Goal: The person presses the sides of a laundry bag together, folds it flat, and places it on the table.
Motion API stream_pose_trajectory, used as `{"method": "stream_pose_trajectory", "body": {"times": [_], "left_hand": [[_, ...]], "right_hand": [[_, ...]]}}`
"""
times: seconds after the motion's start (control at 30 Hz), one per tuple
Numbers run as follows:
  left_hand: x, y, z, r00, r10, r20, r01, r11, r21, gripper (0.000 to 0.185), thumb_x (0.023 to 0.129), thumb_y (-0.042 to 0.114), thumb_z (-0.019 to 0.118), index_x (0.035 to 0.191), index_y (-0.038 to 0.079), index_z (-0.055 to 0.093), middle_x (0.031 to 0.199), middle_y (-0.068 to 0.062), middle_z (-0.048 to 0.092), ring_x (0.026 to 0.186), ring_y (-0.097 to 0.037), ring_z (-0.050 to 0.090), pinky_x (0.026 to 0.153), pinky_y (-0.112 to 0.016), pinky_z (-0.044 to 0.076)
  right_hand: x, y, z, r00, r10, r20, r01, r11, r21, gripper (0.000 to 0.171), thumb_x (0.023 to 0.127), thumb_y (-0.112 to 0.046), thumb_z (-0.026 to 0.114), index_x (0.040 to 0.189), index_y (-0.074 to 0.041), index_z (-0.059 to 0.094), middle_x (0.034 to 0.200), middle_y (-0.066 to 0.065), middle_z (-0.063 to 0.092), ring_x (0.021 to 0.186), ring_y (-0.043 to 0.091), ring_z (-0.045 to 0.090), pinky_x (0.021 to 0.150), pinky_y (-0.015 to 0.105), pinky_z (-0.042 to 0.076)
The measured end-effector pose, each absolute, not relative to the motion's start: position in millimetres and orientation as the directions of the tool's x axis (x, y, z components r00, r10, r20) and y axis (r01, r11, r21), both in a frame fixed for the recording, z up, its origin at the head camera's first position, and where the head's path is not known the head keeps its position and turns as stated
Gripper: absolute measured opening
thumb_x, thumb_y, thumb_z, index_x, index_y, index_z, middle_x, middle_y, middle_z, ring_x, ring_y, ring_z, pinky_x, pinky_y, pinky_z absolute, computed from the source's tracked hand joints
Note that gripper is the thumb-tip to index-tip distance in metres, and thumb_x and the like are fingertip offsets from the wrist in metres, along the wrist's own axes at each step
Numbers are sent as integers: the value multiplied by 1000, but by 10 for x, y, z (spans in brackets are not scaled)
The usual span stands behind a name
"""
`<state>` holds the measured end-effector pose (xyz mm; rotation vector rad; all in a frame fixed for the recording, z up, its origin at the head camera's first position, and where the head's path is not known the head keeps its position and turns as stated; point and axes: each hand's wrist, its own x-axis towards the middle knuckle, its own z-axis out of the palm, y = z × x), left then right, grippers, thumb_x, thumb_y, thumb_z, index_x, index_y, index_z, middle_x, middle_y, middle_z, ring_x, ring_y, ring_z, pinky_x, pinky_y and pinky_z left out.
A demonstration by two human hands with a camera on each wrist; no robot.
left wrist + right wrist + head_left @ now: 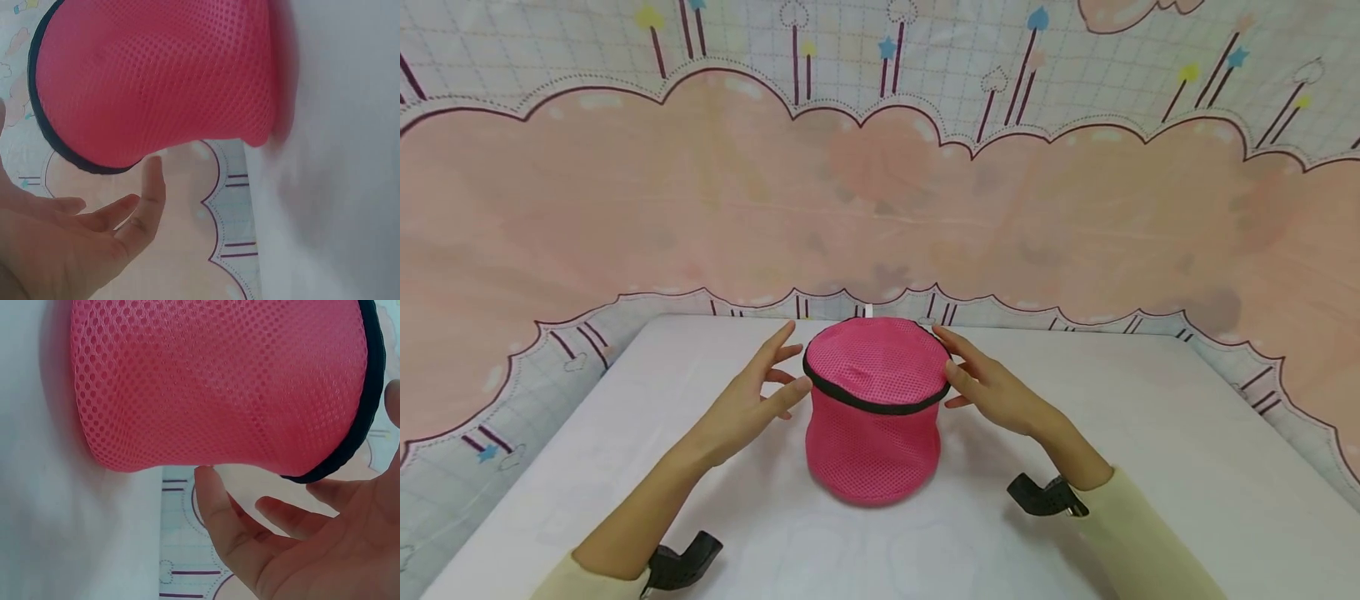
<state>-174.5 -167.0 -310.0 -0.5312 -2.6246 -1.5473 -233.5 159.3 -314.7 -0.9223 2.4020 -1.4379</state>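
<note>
A pink mesh bag [874, 408] stood upright as a short cylinder near the middle of the white table [1150, 467], its black zip band [880, 406] running round just below the domed top. The left hand [758, 400] flanked the bag on one side and the right hand [992, 387] on the other, both level with that band — a placing that suggested steadying the soft sides so the shape would not slump. The left fingers [152, 187] were straight and loosely spread, tips at or just off the band; whether they truly touched could not be told. The right fingers [215, 506] were likewise relaxed and apart, lying close against the mesh, pinching nothing. Behind the bag rose a pink cloud-patterned backdrop [880, 192].
</note>
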Motion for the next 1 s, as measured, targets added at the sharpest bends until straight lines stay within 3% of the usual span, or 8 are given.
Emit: {"method": "stream_pose_trajectory", "body": {"times": [0.17,0.5,1.0], "left_hand": [[-1744,-1596,-3141,-944,276,183,265,301,916,77,93,35,58,154,23,14,149,-18,30,111,-34,47,72,-37,55],[-1758,-1497,-3214,-928,306,214,294,245,924,72,92,36,58,153,25,21,144,-17,34,107,-34,48,73,-39,55],[-1787,-1425,-3285,-902,353,250,311,125,942,66,94,33,54,152,22,24,143,-14,34,112,-35,45,77,-43,53]], "right_hand": [[-2350,1571,-3163,-786,-598,155,-397,297,-869,58,102,-32,45,153,-21,18,151,10,29,119,31,51,80,39,55],[-2340,1511,-3179,-763,-619,184,-361,173,-916,57,102,-28,44,152,-14,20,148,14,30,120,37,47,77,43,55],[-2343,1449,-3222,-724,-657,208,-391,143,-909,57,101,-24,48,151,-17,21,142,13,34,118,34,46,79,42,54]]}}
